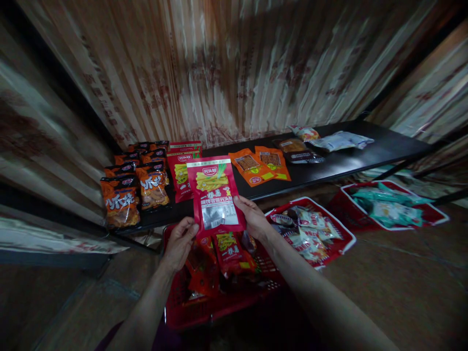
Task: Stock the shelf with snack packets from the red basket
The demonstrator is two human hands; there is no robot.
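A red snack packet [215, 195] with a yellow picture on its front is held upright between my two hands. My left hand [181, 241] pinches its lower left corner, while my right hand [252, 214] grips its right edge. Just behind it, similar red packets [181, 170] stand on the black shelf [204, 152]. Below my hands is a red basket [219, 312] holding another such packet [232, 253] and orange-red packets [203, 270]. The fingers behind the held packet are hidden.
Several orange-and-black snack bags [122, 202] stand in rows at the shelf's left end. Orange flat packets [258, 165], a brown tray pack [298, 150] and pale bags [340, 140] lie farther right. Two more red baskets, one with white-red packets [309, 234], one with green packets [395, 207], stand on the floor.
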